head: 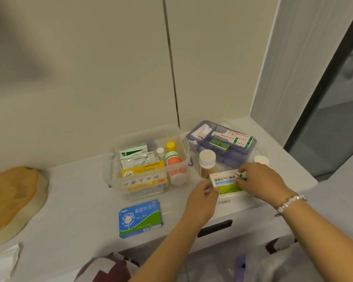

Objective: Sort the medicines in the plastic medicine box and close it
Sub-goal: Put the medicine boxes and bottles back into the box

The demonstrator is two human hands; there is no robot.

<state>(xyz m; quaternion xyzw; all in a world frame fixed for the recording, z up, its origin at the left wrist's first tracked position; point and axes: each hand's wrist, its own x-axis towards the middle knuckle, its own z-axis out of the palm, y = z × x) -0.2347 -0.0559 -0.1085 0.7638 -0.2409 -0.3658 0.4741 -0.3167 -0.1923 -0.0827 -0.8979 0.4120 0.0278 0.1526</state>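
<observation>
A pale desk (75, 210) carries the open clear medicine box (147, 165), already part-filled, with a blue carton (141, 219) lying just before it, while both hands, left (202, 202) and right (261, 182), pinch a green-and-white carton (227, 184) whose swing could topple the brown bottle (206, 163) close behind

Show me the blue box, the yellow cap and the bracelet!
blue box (140, 219): head view, middle of its top face.
yellow cap (170, 146): head view, cap top.
bracelet (289, 202): head view, beads on right wrist.
</observation>
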